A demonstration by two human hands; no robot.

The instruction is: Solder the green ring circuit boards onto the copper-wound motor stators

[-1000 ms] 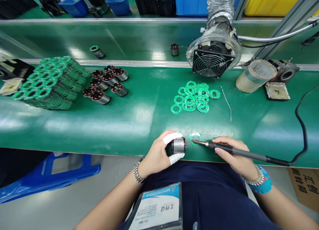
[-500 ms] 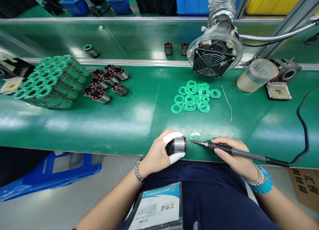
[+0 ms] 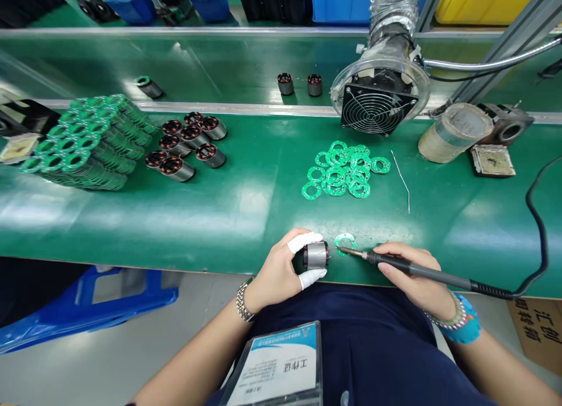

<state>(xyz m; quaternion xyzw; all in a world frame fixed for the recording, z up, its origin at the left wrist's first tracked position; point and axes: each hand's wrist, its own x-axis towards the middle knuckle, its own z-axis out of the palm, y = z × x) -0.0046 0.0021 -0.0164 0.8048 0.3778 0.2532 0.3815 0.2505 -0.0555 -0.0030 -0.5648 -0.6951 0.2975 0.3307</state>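
My left hand (image 3: 281, 268), with white covers on thumb and finger, grips a silver motor stator (image 3: 316, 255) lying sideways near the bench's front edge. A thin wire sticks out from the stator's right end. My right hand (image 3: 410, 271) holds a black soldering iron (image 3: 432, 275), its tip pointing left over a green ring board (image 3: 346, 237) on the bench. Tip and wire end lie close together; whether they touch I cannot tell. Behind them is a loose pile of green ring boards (image 3: 336, 174).
Stacked green boards (image 3: 83, 142) and several stators (image 3: 193, 136) stand at the left. A fume fan (image 3: 375, 110) hangs at the back. A bent metal rod (image 3: 401, 180), a round tin (image 3: 454, 133) and a sponge holder (image 3: 492, 161) are at the right. The iron's cable (image 3: 538, 218) curves along the right side.
The stators on the rear strip have shifted left. Both hands, the held stator and the iron look almost unmoved.
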